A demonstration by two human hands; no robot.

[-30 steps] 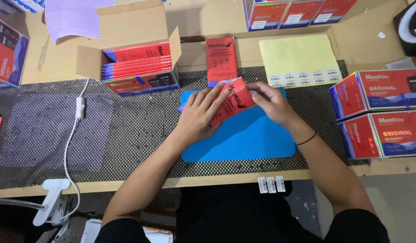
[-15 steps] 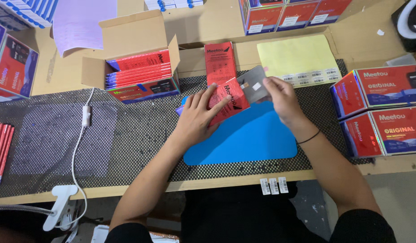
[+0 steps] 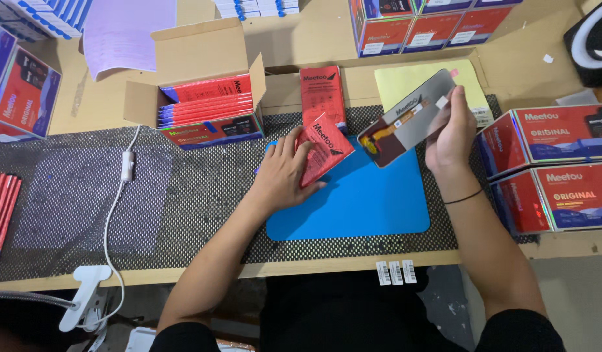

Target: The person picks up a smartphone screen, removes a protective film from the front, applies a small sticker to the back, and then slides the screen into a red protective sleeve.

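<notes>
The grey screen panel (image 3: 408,119), one in number, is held tilted in the upper centre-right of the frame, above the far right corner of the blue mat (image 3: 359,195), with an orange flex strip showing at its lower left end. It is pinched along its right edge by the fingers of the right hand (image 3: 452,130), thumb on one side and fingers on the other. One red flat box (image 3: 322,148) is pressed onto the mat's upper left corner under the left hand (image 3: 285,173), whose fingers are spread over it. A second red flat box (image 3: 323,95) lies just beyond it, on the table (image 3: 314,39). One open cardboard carton (image 3: 197,85) in the upper left holds a stack of like boxes, too tightly packed to be counted. Two larger red cartons (image 3: 555,169) are stacked at the right edge, close beside the right wrist. One yellow sheet (image 3: 405,81) lies behind the panel. The middle and lower part of the mat is left bare. Compared with half a second ago, the panel has been drawn fully clear of the red box and lifted up and to the right.
</notes>
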